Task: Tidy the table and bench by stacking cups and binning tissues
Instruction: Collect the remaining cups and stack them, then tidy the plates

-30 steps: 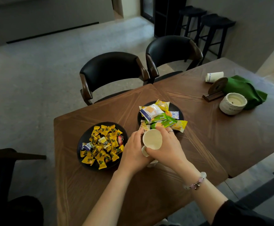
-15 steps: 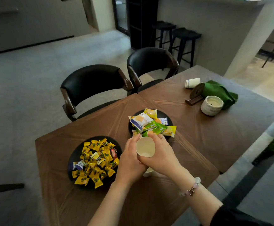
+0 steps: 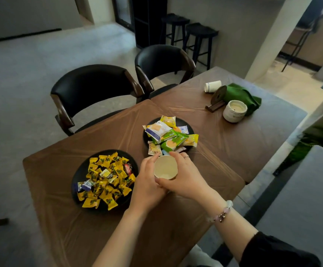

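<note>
Now nested on the brown wooden bench [image 3: 60, 228]

Right of a round black plate of yellow sweets [image 3: 83, 166], left hand [image 3: 147, 183] and right hand [image 3: 186, 179] wrap fingers [image 3: 177, 156] round a white paper cup [image 3: 165, 167]. The lower cup seen a second ago is hidden, likely stacked. Far right, a tipped paper cup [image 3: 212, 87] awaits.

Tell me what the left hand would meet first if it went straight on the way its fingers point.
Gripping the paper cup, the left hand points up-table. First in its line looks to be the small pale snack packet at the near edge of the far black plate; depth is uncertain.
</note>
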A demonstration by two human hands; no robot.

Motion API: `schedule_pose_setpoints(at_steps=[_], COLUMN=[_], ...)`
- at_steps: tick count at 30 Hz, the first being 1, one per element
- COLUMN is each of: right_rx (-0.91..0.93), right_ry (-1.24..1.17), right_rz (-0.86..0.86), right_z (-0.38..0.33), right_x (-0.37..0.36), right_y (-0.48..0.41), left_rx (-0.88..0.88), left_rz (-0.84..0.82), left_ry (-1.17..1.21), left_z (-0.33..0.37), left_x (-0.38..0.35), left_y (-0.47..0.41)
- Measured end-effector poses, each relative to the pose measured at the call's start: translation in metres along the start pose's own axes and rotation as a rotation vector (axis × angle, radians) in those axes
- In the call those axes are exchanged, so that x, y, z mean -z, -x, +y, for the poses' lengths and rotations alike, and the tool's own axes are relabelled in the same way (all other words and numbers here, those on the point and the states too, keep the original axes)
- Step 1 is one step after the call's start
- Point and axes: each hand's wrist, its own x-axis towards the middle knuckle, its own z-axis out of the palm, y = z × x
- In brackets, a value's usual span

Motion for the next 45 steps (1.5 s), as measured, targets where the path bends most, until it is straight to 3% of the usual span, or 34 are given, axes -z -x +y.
schedule_pose_setpoints(at_steps=[13, 20, 29, 40, 45], right_rx=[0.137, 0.128, 0.188, 0.383, 0.479], right_ry=[0.018, -0.091, -0.126, -0.032, 0.068], right_rz=[-0.096, -0.064, -0.079, -0.339, -0.399], right_z=[0.039, 0.074, 0.097, 0.095, 0.106], right_x=[0.038, 0.069, 0.097, 0.082, 0.088], right_y=[-0.065, -0.117, -0.176, -0.189, -0.199], left_rx=[0.062, 0.253, 0.471, 0.712, 0.851], left_rz=[0.148, 0.103, 0.173, 0.311, 0.201], left_ry=[-0.149, -0.254, -0.229, -0.186, -0.277], left_z=[0.008, 0.007, 0.003, 0.007, 0.016], left_x=[-0.017, -0.04, -0.057, -0.093, -0.09], left_y=[-0.009, -0.004, -0.026, -0.027, -0.039])
